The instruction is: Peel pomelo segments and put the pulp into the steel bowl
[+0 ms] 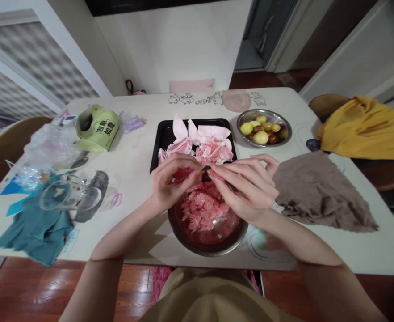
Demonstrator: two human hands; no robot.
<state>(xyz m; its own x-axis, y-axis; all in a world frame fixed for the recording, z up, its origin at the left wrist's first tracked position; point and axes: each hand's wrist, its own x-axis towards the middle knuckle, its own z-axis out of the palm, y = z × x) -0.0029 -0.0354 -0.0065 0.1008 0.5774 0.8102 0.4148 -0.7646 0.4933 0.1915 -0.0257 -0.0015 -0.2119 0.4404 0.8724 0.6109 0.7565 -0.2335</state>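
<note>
My left hand (pixel 172 181) and my right hand (pixel 247 185) meet above a metal bowl (pixel 206 243) at the table's near edge, fingers pinched together on a piece of pink pomelo flesh (pixel 207 171). The bowl holds several peeled pink pomelo chunks (pixel 202 210). Just behind it lies a black tray (pixel 163 138) heaped with pomelo peel and membrane scraps (pixel 202 143).
A metal dish of small green and red fruits (pixel 263 127) stands right of the tray. A brown cloth (pixel 320 192) lies at right, a yellow cloth (pixel 364 127) on a chair. At left are a glass jug (pixel 70 194), a teal cloth (pixel 36 230), plastic bags (pixel 49 147), and a green paper box (pixel 98 127).
</note>
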